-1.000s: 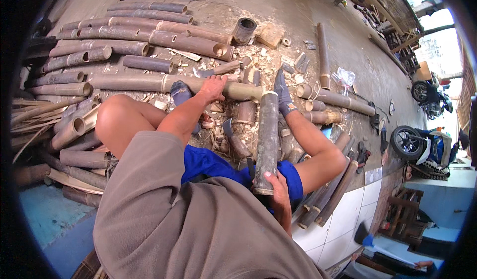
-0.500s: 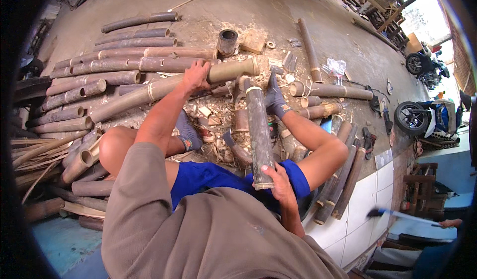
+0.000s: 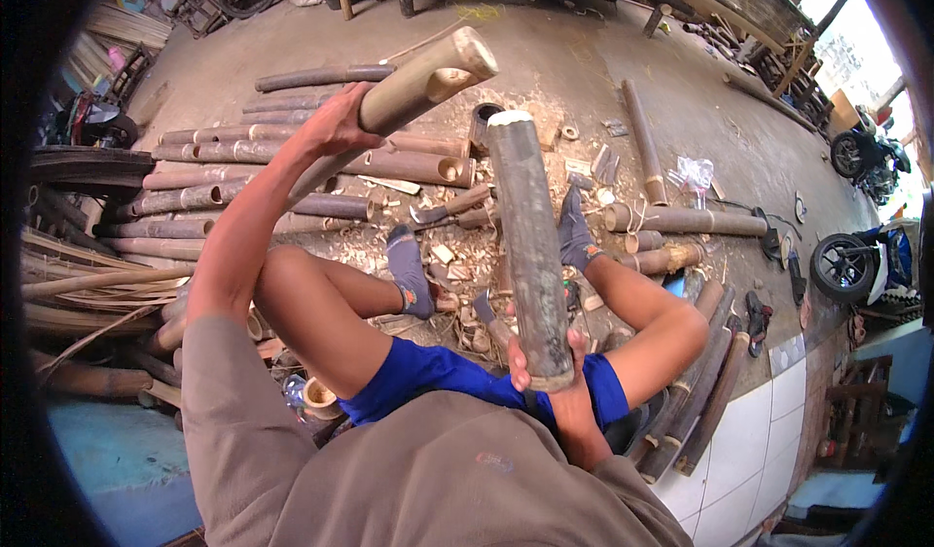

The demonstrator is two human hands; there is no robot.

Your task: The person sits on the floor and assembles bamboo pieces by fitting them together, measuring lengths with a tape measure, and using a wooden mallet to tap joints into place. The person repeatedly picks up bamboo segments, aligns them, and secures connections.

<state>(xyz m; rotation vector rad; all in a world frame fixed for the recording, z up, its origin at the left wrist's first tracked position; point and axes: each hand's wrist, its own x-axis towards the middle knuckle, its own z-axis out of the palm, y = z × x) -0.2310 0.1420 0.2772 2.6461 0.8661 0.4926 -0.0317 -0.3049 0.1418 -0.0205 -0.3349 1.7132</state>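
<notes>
My left hand (image 3: 341, 124) grips a long greenish-brown bamboo pole (image 3: 423, 75). Its far end is raised, with a scooped cut near the rim; the lower end is partly hidden behind my forearm. Between my legs, my right hand (image 3: 547, 360) wraps the lower end of a shorter, thick grey-brown bamboo tube (image 3: 530, 240), which points away from me with a pale upper rim. The two pieces are apart. Near my socked feet lie a curved-blade tool (image 3: 428, 216) and another metal-headed tool (image 3: 484, 306), partly hidden.
Several bamboo poles (image 3: 233, 150) lie in rows at the left, some with cut holes. Pale wood chips (image 3: 443, 253) cover the floor between my feet. More bamboo (image 3: 686, 219) and an angle grinder (image 3: 769, 240) lie at the right. Motorbikes (image 3: 844, 267) stand farther right.
The long bamboo pole has been lifted off the floor pile and its far end swung up by my left hand. The short tube has tipped higher in my right hand. My view has shifted slightly.
</notes>
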